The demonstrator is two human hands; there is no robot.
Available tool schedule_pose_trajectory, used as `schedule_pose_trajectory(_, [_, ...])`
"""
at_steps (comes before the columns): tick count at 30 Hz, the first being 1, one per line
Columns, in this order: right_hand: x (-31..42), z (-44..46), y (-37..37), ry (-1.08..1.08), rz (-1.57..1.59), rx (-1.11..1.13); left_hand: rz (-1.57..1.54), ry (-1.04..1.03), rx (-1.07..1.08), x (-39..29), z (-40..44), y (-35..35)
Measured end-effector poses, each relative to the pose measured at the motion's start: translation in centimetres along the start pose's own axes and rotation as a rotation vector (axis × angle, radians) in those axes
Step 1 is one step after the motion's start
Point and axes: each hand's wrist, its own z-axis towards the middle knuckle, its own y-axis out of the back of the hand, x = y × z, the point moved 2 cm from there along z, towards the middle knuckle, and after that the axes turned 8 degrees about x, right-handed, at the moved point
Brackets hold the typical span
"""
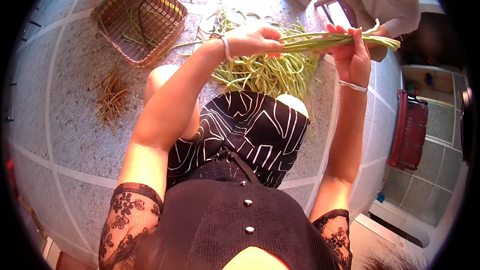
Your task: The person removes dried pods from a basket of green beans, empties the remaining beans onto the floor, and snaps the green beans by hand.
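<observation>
A bundle of long green beans (320, 43) stretches level between my two hands, over a big loose pile of long beans (270, 72) on the floor. At its left end, my left hand (252, 40) has its fingers closed round the beans, with some strands trailing out to the left. Near the other end, my right hand (352, 57) is turned palm up and grips the bundle between thumb and fingers. The bean tips stick out past it to the right.
A woven basket (112, 45) holding a few long beans stands at upper left. Below it lies a heap of thin brown sticks (111, 97). Another person (382, 2) sits at upper right beside a low stool (336, 11). A dark red bench (411, 132) is far right.
</observation>
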Motion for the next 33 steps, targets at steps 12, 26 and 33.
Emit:
schedule_pose_trajectory(12, [1.9,-3.0,6.7,0.001,0.167,-0.331,-0.126,0.043,-0.092,1.0,0.1,0.6])
schedule_pose_trajectory(26, [3.9,-3.6,8.9,0.065,0.104,-0.407,0.000,0.119,-0.150,0.4,-0.2,0.9])
schedule_pose_trajectory(33, [4.5,-2.7,8.7,0.087,0.060,-0.420,0.235,0.052,-0.235,0.5,0.1,0.8])
